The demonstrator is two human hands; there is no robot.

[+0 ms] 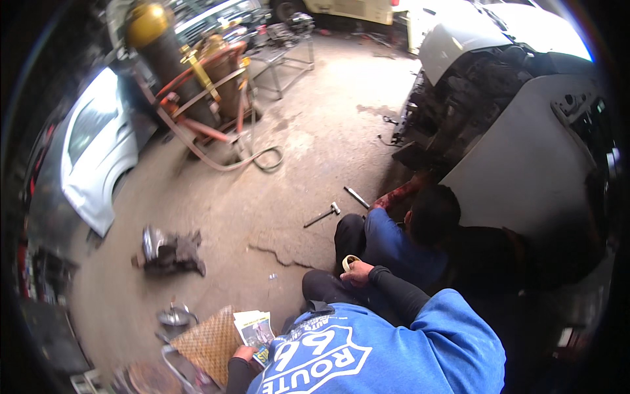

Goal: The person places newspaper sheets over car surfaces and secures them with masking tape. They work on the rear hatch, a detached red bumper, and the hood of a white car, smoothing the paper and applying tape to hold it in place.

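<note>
My right hand, at the end of a dark sleeve, is closed on a roll of pale masking tape above my right thigh. Lower and to the left, my left hand grips several sheets of printed paper by their near edge. The papers hang over a woven brown mat or seat. Only part of the left hand's fingers shows.
A co-worker crouches at the right beside a partly dismantled car. On the concrete floor lie a hammer, a metal bar and a dark car part. Gas cylinders on a cart and a white car panel stand left.
</note>
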